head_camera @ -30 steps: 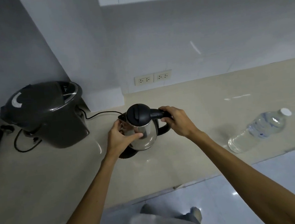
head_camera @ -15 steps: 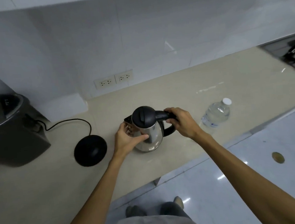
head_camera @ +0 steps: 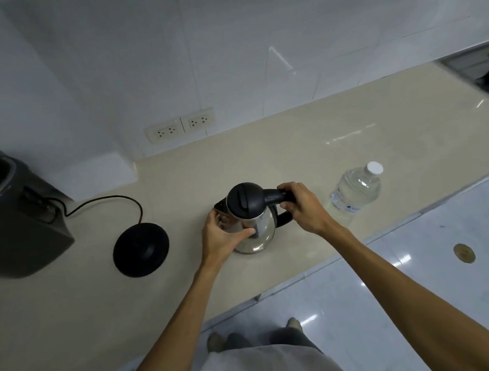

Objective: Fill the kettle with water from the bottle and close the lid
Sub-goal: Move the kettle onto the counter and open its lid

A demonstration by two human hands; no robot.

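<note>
Steel kettle [head_camera: 256, 228] stood on the beige desk [head_camera: 264, 154], approx. centre of view, off its round black base [head_camera: 141, 249], which lay just to the left w/ a cord [head_camera: 105, 202] running back toward the wall. Black lid [head_camera: 245, 203] was down on the kettle, spout pointing left.

Left hand [head_camera: 221, 237] was cupped against the kettle's body on the spout side; its fingers [head_camera: 215, 217] curled round the metal, thumb pressed across the front. Right hand [head_camera: 304, 206] was wrapped over the top of the black handle [head_camera: 279, 197], fingers closed around it, near where the handle meets the lid.

Water bottle [head_camera: 356, 190] stood to the right of the kettle, apart from it & from the right hand, white cap [head_camera: 374, 168] on, clear liquid inside, close to the desk's front edge.

At far left a big dark appliance [head_camera: 13, 223] sat on the desk, cut off by the frame edge. Two white wall sockets [head_camera: 179, 126] were set in the tiled wall behind. Below the desk edge: glossy floor [head_camera: 425, 302] w/ a small round drain [head_camera: 464, 252], plus the person's feet & light clothing at the bottom.
</note>
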